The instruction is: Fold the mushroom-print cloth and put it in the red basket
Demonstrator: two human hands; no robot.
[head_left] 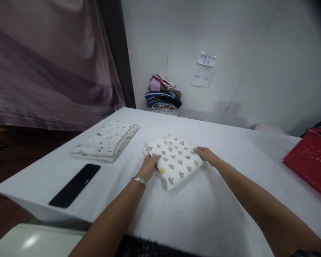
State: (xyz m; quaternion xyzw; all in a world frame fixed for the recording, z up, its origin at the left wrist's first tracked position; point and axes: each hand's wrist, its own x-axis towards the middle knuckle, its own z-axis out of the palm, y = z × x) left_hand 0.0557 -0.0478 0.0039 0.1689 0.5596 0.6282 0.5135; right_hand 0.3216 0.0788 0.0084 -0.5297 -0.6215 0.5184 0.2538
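Note:
A folded white cloth (pixel 176 159) printed with grey mushroom-like shapes and a few green, yellow and red ones lies at an angle in the middle of the table. My left hand (pixel 149 165) grips its left edge, thumb on top and fingers hidden beneath. On the opposite side, my right hand (pixel 205 155) pinches the right corner. Left of my hands is a thicker folded white cloth (pixel 109 137) with small grey prints, touched by neither hand. A silver bracelet (pixel 140 181) circles my left wrist.
A black phone-like slab (pixel 75 185) lies near the front left of the white-covered table (pixel 203 214). At the right edge stands a red basket (pixel 310 157). Folded fabrics (pixel 163 92) are piled beyond the far edge, against the wall. A pinkish curtain (pixel 56 60) hangs at left.

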